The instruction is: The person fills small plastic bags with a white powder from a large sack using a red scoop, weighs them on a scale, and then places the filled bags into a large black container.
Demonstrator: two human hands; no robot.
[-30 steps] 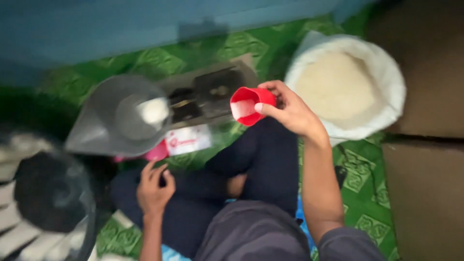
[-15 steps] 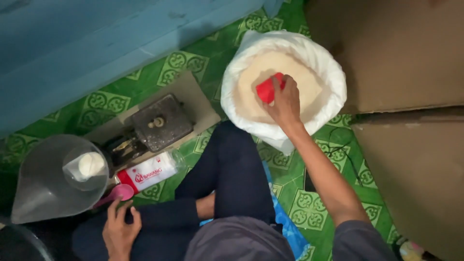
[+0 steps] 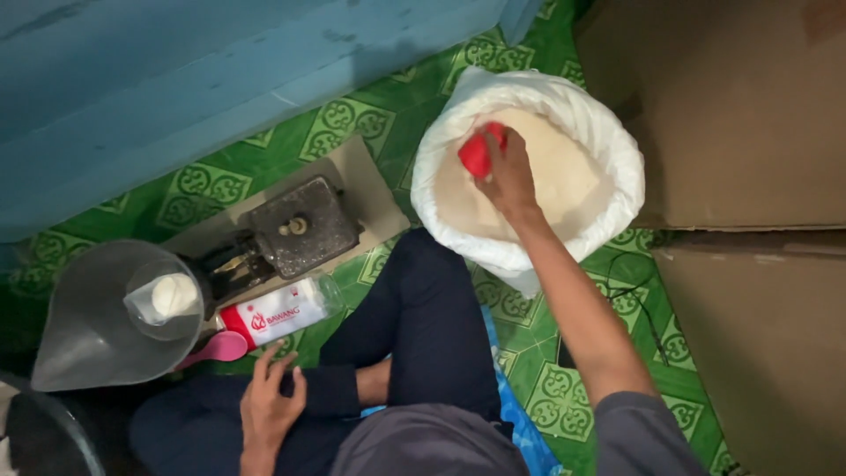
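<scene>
Our right hand [image 3: 509,176] grips the red cup [image 3: 477,152], mouth tipped down into the white grain of the open sack [image 3: 617,150], while our left hand [image 3: 269,401] rests loose-fingered on our knee, far from the sack.

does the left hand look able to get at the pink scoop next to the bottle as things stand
Probably yes: the left hand rests open on the knee, just below the pink plastic scoop, with nothing lying between them; the clear red-labelled bottle lies beside it.

Your right hand [image 3: 509,172] covers most of the red cup [image 3: 476,152]. Dark tub [image 3: 44,436] cut off at lower-left edge. Weighing scale [image 3: 295,227] dial too small to read.
</scene>
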